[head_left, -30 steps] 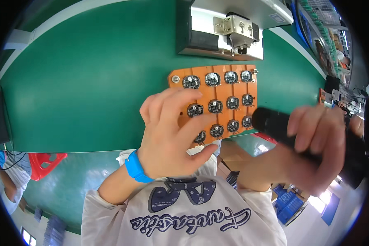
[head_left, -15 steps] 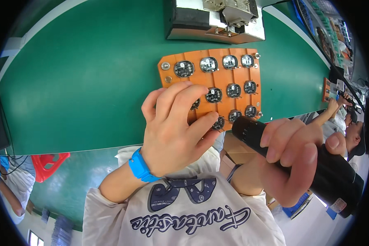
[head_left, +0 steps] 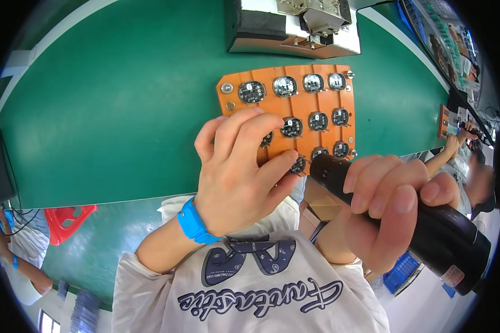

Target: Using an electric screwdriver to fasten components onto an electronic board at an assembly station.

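An orange fixture plate (head_left: 272,105) lies on the green table, with rows of small round black circuit boards (head_left: 291,127) seated in its pockets. My left hand (head_left: 241,164) is curled over the plate's near left corner. Its thumb and forefinger are at the near edge beside one circuit board (head_left: 298,164), and the other fingers bend over the plate, partly hiding another board. My right hand (head_left: 394,205) is wrapped around a black electric screwdriver (head_left: 450,238). The tool's narrower nose points left at the plate's near row; I cannot make out a bit at its tip.
Beyond the plate stands a metal-topped box device (head_left: 294,33) with a black side. A red plastic stool (head_left: 69,222) is on the floor at the left. Cardboard (head_left: 322,202) lies below the table edge, a blue crate (head_left: 401,273) at lower right. Another person's hand (head_left: 455,141) works far right.
The screwdriver and my right hand have shifted slightly left, bringing the nose closer to my left thumb. My left hand keeps its place on the plate.
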### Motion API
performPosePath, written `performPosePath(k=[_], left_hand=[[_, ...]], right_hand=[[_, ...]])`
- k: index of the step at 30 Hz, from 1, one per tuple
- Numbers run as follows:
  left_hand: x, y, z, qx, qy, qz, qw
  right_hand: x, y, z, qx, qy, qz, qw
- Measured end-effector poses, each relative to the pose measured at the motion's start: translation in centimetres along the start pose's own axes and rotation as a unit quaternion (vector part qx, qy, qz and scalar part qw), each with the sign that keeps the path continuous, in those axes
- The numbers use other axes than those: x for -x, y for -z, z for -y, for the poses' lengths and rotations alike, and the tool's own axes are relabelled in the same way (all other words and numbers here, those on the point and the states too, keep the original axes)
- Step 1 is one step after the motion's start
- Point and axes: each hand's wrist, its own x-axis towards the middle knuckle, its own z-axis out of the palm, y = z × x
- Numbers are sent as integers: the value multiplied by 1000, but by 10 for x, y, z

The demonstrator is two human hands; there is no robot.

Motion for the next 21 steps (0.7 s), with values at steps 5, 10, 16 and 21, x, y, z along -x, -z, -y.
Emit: performPosePath(k=[5, 10, 16, 21], left_hand=[[-4, -2, 2, 6, 0, -3, 1000], [-2, -10, 0, 11, 4, -8, 1000], [-2, -10, -1, 9, 8, -14, 1000], [-2, -6, 2, 15, 1, -9, 1000]], right_hand=[[-8, -3, 1, -14, -14, -19, 1000], [-53, 5, 14, -115, -20, -14, 993], [-122, 11, -26, -31, 21, 0, 999], [-136, -13, -29, 51, 53, 1, 997]])
